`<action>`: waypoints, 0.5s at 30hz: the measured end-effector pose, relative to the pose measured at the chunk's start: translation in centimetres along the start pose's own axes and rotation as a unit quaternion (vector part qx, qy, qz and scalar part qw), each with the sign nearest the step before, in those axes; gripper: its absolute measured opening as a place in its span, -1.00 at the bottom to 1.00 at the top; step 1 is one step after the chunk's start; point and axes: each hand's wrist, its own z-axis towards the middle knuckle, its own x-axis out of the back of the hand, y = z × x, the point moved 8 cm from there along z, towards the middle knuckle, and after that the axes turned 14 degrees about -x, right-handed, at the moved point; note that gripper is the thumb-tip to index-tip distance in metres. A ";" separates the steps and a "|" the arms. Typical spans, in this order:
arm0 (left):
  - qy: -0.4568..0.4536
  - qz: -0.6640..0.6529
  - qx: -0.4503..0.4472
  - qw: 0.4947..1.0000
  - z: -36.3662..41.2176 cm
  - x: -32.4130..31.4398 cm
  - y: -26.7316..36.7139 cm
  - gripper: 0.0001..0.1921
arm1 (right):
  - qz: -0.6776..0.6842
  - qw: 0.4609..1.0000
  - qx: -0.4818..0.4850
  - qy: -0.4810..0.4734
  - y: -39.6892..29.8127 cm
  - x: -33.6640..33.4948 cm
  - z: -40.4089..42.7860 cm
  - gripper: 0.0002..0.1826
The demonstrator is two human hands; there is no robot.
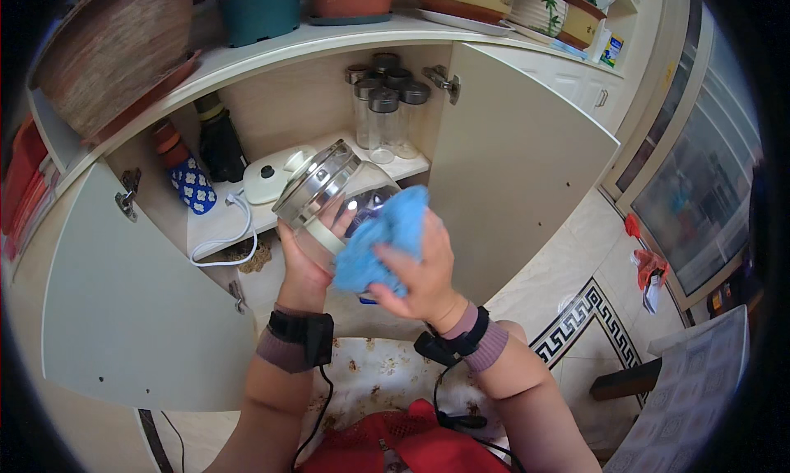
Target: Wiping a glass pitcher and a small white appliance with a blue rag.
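Observation:
A clear glass kettle (374,175) with a wide metal band (321,179) and a white knob on its lid is tilted in front of the cabinet. From the left and below, my left hand (303,266) supports it; some of those fingers show through the glass. My right hand (419,272) presses a blue cloth (395,232) against the glass side. The cloth covers much of the lower part of the kettle, and the right fingers look slightly blurred.
Two cabinet doors (142,300) stand open on either side. On the shelf (213,226) are dark-capped glass jars (384,127), a white lid (265,176), a white cord (247,238), a blue patterned item (192,186) and a dark bottle (221,142). Potted plants (259,10) line the top.

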 end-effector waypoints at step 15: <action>-0.463 0.498 -0.113 0.725 -2.3 -5.2 0.1 -0.41 | 0.487 0.722 -0.450 -0.199 7.7 -3.2 -0.8 -0.50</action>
